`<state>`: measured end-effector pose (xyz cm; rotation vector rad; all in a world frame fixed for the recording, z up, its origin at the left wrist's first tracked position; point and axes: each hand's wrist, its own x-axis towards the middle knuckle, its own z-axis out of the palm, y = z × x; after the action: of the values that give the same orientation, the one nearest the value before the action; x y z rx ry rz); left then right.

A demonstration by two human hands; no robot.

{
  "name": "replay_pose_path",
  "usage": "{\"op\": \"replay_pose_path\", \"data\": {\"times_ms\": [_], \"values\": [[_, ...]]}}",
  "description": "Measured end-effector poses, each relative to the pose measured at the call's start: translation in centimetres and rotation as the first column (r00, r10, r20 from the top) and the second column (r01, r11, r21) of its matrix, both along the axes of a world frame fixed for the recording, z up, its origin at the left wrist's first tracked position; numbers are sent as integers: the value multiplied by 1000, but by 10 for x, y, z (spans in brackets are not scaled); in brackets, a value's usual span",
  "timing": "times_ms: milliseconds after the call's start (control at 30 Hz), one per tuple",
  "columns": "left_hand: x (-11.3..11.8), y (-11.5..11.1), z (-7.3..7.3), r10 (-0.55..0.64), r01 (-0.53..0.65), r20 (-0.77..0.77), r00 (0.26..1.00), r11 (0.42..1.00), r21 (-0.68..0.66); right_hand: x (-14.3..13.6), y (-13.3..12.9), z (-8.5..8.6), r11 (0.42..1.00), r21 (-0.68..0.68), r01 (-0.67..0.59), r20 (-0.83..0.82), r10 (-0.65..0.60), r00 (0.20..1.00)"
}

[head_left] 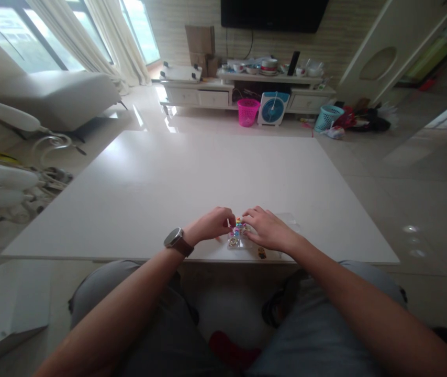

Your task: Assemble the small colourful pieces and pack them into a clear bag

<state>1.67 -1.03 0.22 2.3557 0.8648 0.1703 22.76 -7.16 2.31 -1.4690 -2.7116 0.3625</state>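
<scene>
A small clear plastic box [238,244] lies near the front edge of the table, with small bright multicoloured pieces [237,228] at its far part. A pale metallic coil or ring [233,242] shows in its near left compartment. My left hand [218,222], fingers curled into a pinch, is at the box's left side; what it pinches, if anything, is too small to make out. From the right, my right hand [266,228] reaches over the box with thumb and fingers apart. Close by lies a little yellow and dark figure [261,253].
The white table [208,173] spreads out ahead of me. Right of my right hand lies a clear plastic lid or tray [289,220]. Across the floor stand a pink basket [247,113], a blue fan [273,109] and a low cabinet [213,98]. A grey bench [56,97] is far left.
</scene>
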Motion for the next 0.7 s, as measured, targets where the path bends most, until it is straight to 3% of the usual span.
{"op": "replay_pose_path", "data": {"times_ms": [167, 400, 700], "values": [[7, -1, -2, -7, 7, -16, 1000, 1000, 9, -1, -2, 0, 1000, -17, 3, -9, -4, 1000], [-8, 9, -2, 47, -45, -24, 999, 995, 86, -6, -5, -8, 998, -56, -27, -32, 25, 999], [-22, 4, -14, 49, -53, -190, 981, 998, -17, -11, -1, -20, 995, -78, -63, -23, 62, 998]]}}
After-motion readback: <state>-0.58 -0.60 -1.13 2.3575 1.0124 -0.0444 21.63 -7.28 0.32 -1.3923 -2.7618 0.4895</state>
